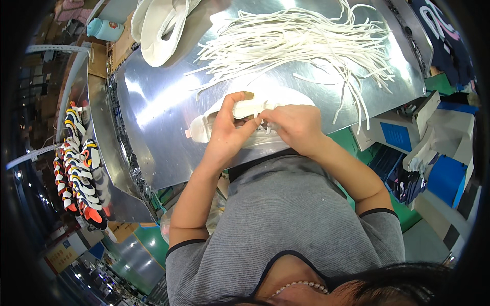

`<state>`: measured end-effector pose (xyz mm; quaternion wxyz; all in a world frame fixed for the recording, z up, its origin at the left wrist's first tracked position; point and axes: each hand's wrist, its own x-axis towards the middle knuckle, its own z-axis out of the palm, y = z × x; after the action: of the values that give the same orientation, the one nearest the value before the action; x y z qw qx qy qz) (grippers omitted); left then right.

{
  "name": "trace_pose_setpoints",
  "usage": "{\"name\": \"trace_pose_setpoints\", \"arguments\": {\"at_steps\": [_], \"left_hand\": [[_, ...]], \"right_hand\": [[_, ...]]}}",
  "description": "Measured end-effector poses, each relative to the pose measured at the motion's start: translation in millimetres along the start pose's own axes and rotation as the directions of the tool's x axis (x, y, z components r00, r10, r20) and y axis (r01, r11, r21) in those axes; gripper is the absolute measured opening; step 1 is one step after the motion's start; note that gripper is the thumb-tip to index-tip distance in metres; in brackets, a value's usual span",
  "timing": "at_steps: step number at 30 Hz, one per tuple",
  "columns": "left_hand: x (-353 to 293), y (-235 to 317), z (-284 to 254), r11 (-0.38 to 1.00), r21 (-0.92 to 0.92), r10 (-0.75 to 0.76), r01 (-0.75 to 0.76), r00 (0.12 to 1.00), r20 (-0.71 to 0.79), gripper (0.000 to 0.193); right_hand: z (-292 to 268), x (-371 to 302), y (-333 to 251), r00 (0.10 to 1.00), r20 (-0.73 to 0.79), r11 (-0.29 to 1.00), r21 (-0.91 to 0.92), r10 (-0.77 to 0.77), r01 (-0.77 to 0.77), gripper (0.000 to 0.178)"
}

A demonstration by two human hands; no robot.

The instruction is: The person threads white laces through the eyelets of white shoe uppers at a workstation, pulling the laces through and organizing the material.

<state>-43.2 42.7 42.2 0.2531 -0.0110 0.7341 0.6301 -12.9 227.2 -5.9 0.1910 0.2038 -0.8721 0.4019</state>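
A white shoe (200, 130) lies on its side along the near edge of the metal table, across the front of my body. My left hand (228, 131) grips its opening, with the fingers over the far side and the thumb inside near the eyelets. At the lacing area my right hand (297, 125) is closed in a pinch, its fingertips close to my left thumb. A short stretch of white shoelace (262, 121) shows at those fingertips; the rest is hidden by my hands. Just beyond lies a large loose pile of white shoelaces (301, 43).
More white shoes (162, 38) lie at the table's far left, near a light-blue bottle (104, 29). Several multicoloured shoes (81, 168) hang or stand in rows left of the metal table (158, 148). Grey and blue bins (444, 176) stand at the right.
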Motion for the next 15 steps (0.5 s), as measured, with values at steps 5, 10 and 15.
{"name": "trace_pose_setpoints", "arguments": {"at_steps": [5, 10, 15], "left_hand": [[4.7, 8.1, -1.0, 0.999, -0.047, 0.013, -0.012, 1.0, 0.02, 0.041], [27.0, -1.2, 3.7, 0.998, -0.015, 0.06, -0.06, 0.998, -0.026, 0.039], [33.7, 1.4, 8.4, 0.996, 0.033, 0.081, -0.079, 0.996, -0.047, 0.038]], "right_hand": [[-13.2, -11.8, -11.5, 0.998, 0.004, 0.937, 0.344, -0.067, 0.062, 0.02], [-28.4, -14.0, -46.9, 0.978, 0.072, 0.743, 0.661, -0.197, 0.101, 0.017], [-15.1, -12.5, -26.6, 0.996, 0.074, 0.91, 0.414, -0.052, 0.016, 0.017]]}}
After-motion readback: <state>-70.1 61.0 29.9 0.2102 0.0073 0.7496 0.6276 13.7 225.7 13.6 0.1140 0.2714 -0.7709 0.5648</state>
